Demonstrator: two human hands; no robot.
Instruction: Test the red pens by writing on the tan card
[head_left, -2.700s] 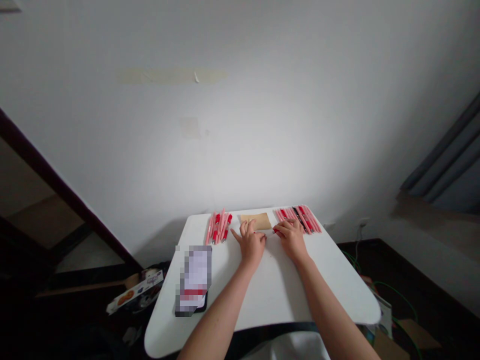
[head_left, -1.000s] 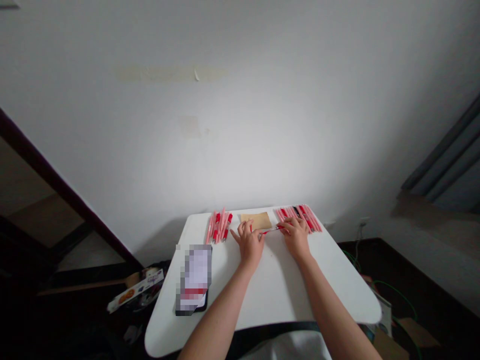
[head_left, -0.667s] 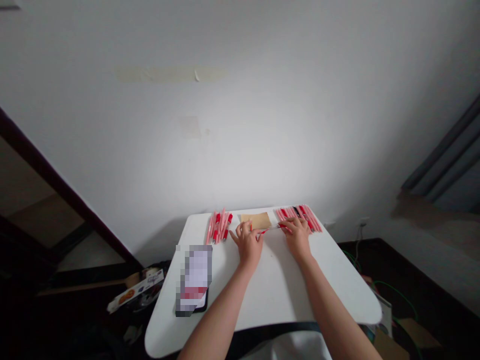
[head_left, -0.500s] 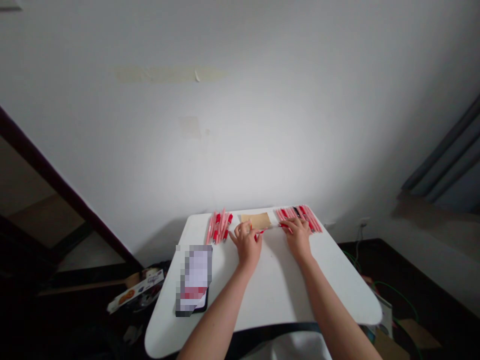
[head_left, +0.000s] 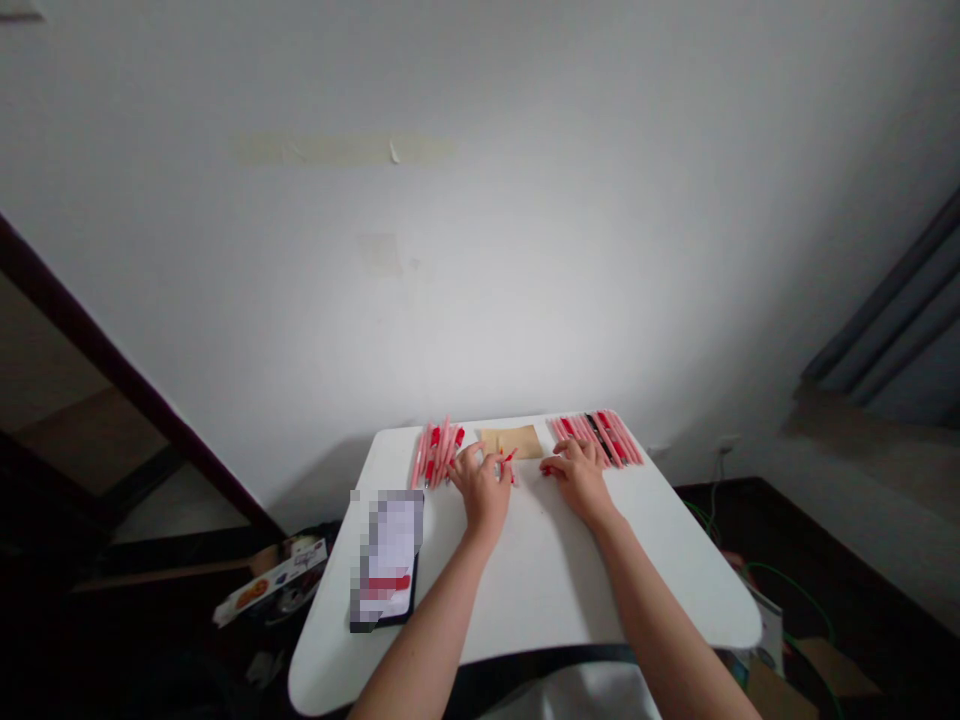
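My left hand (head_left: 484, 488) is above the table's far half, its thumb and fingers closed on a pen part (head_left: 511, 456) that shows red at the tip. Most of that part is hidden by the fingers. My right hand (head_left: 583, 482) pinches a small red pen piece (head_left: 548, 470), mostly covered by the fingertips. A gap of bare table separates the two hands. Left of my left hand lies a loose pile of pink and red pens (head_left: 438, 452). Behind my right hand is a row of pink pens (head_left: 615, 438), with red and black parts among them.
A tan paper piece (head_left: 523, 440) lies between the pen groups at the back of the white table (head_left: 540, 590). A phone (head_left: 390, 555), partly blurred out, lies at the left. The wall (head_left: 480, 330) rises behind the table. Boxes and cables are on the floor beside it.
Both hands have come slightly toward the left, the right one moving off the pen row. The thin pale piece that spanned between the hands no longer shows there.
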